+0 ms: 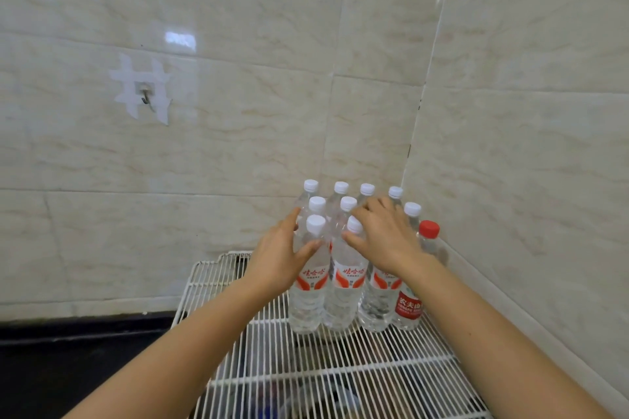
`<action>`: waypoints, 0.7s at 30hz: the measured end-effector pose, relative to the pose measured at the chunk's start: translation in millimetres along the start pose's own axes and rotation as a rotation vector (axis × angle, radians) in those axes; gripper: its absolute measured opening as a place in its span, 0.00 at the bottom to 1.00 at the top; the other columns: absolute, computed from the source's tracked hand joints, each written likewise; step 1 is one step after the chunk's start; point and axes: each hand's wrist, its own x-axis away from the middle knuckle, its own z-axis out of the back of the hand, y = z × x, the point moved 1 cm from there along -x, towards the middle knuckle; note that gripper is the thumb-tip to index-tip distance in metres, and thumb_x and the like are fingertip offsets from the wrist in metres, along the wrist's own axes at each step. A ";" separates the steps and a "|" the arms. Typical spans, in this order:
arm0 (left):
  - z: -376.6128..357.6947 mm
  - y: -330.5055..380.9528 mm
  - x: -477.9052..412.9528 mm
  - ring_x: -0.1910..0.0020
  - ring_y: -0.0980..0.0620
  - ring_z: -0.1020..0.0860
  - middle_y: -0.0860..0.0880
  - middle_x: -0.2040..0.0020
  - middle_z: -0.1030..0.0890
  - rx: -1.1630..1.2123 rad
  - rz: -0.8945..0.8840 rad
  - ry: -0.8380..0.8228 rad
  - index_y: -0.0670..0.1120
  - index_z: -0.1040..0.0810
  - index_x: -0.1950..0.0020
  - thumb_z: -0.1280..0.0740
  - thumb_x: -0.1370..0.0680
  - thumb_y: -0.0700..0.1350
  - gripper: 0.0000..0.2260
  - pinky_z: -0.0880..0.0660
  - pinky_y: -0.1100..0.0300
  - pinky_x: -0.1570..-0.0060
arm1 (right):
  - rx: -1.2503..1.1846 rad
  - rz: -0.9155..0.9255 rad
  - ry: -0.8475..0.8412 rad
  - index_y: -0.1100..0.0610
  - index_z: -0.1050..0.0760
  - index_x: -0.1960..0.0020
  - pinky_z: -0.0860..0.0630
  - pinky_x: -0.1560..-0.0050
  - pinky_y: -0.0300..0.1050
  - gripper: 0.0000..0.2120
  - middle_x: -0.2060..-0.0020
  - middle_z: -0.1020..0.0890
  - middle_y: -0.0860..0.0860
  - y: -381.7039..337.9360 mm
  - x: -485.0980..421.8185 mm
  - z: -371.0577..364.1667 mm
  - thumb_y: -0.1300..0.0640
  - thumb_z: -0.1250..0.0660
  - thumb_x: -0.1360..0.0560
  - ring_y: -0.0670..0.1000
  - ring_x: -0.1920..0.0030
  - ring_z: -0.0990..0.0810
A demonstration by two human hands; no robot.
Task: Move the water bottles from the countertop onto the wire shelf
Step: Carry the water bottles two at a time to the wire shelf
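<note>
— Cream marbled wall tiles (238, 146) on two sides, meeting in a corner at the far right?

— Yes. A white wire shelf (340, 367) sits in that corner, its right edge along the right wall. To its left runs a dark countertop (68, 367), low against the far wall.

— Anything else on the walls?

— A small metal hook (145, 97) at the left, held under crossed strips of pale tape (124, 78). Through the shelf wires at the near edge there are dim shapes, too dark to tell.

— Where are the water bottles (343, 286)?

— Upright on the far part of the wire shelf, packed in rows into the corner. They have white caps and red-and-white labels. At the right end of the front row stands a red-capped bottle (410, 309) with a red label, close to the right wall.

— And the hands?

— Both reach in from the near side, well apart at the arms, close together at the cluster. The left hand (280, 260) has straight, spread fingers laid along the cluster's left side, thumb on the shoulder of the front-left bottle (308, 296). The right hand (386, 236) is palm down, fingers spread over the caps, thumb at the neck of the middle front bottle (345, 292). Neither hand is wrapped around anything.
</note>
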 end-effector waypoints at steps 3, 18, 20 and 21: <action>12.5 -8.8 10.0 0.37 0.50 0.26 0.48 0.34 0.25 -0.055 0.032 0.008 0.52 0.41 0.25 0.36 0.24 0.58 0.30 0.28 0.56 0.44 | -0.103 0.029 0.114 0.56 0.27 0.36 0.37 0.41 0.49 0.18 0.42 0.25 0.51 -13.5 4.0 0.2 0.48 0.40 0.22 0.53 0.40 0.32; 198.1 -146.0 152.9 0.32 0.47 0.31 0.46 0.30 0.29 -0.351 0.360 0.066 0.47 0.36 0.27 0.41 0.20 0.53 0.23 0.31 0.53 0.36 | -0.310 0.363 -0.109 0.57 0.34 0.31 0.39 0.36 0.51 0.27 0.36 0.29 0.53 -275.5 27.1 -55.1 0.43 0.39 0.24 0.55 0.34 0.36; 238.0 -173.1 190.9 0.32 0.47 0.32 0.46 0.31 0.28 -0.409 0.425 0.078 0.46 0.36 0.27 0.41 0.20 0.52 0.23 0.32 0.54 0.36 | -0.298 0.405 -0.176 0.56 0.36 0.30 0.39 0.36 0.52 0.28 0.34 0.31 0.54 -330.6 41.1 -62.3 0.42 0.39 0.24 0.56 0.33 0.37; 258.6 -185.8 210.8 0.32 0.47 0.32 0.45 0.32 0.28 -0.436 0.456 0.084 0.46 0.36 0.27 0.41 0.20 0.52 0.23 0.32 0.55 0.36 | -0.299 0.424 -0.200 0.56 0.36 0.30 0.38 0.36 0.52 0.28 0.34 0.31 0.54 -358.7 48.9 -64.7 0.42 0.39 0.24 0.57 0.33 0.37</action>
